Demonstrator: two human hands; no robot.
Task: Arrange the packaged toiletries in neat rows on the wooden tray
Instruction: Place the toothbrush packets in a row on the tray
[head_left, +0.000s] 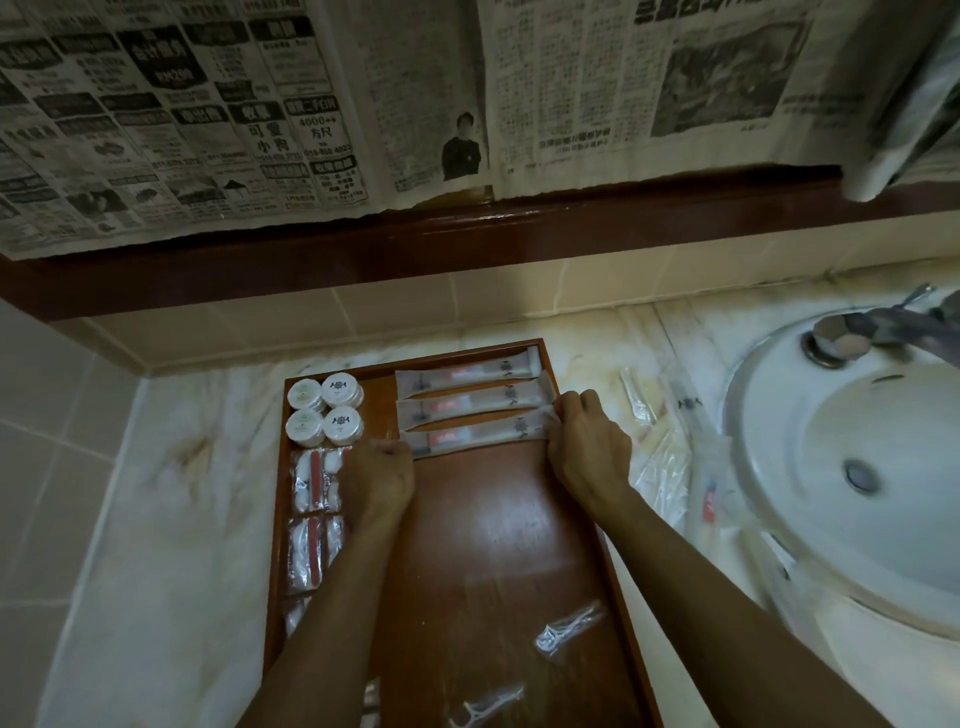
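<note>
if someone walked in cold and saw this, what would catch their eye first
Probably the two hands on the wooden tray: the left hand and right hand pinch opposite ends of the nearest of three long toothbrush packets stacked in a row at the tray's far end. Next, the four round white tubs in the far left corner, and the newspaper covering the wall above.

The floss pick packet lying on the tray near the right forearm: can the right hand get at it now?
Probably not at once: the right hand pinches a toothbrush packet. The floss pick packet lies uncovered.

Sink (810, 499), faucet (883, 327), newspaper (208, 130)
</note>
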